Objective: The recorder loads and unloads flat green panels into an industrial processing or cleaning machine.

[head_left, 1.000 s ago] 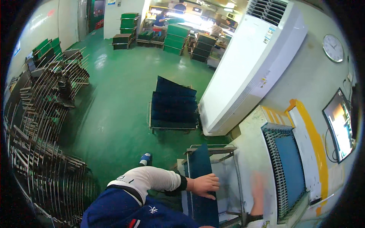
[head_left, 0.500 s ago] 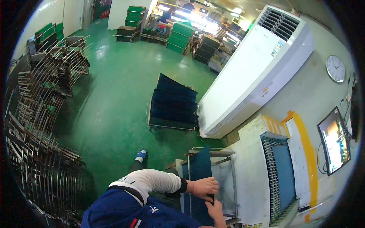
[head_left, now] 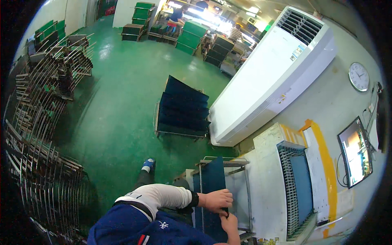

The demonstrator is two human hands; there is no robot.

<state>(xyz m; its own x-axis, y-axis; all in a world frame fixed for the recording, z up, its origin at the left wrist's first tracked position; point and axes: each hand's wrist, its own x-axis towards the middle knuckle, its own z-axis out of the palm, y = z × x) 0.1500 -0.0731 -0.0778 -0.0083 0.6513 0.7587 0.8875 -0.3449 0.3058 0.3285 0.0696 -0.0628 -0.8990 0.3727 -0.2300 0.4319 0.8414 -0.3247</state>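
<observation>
My left hand (head_left: pixel 216 201) reaches across a dark blue panel (head_left: pixel 213 175) that stands upright in a metal rack (head_left: pixel 247 183). Its fingers are bent and closed at the panel's right edge. Just below, my right hand (head_left: pixel 230 226) is closed too, thumb up, almost touching the left fingers. A small dark bit (head_left: pixel 225 210) shows between the two hands; whether it is part of the panel or a separate thing, I cannot tell. Right of the rack, a blue panel (head_left: pixel 302 183) sits behind a row of metal rollers or teeth (head_left: pixel 286 183) in a white machine (head_left: pixel 265 175).
Ahead on the green floor stands a rack of dark blue panels (head_left: pixel 183 108), beside a tall white air conditioner (head_left: pixel 269 77). Many metal racks (head_left: pixel 45 163) crowd the left side. A screen (head_left: pixel 356 153) and clock (head_left: pixel 359 76) hang at right. People sit at a lit bench (head_left: pixel 212 18) far back.
The whole view has shifted slightly, and my foot has moved a little within it. Both hands stay closed at the same place by the panel's edge.
</observation>
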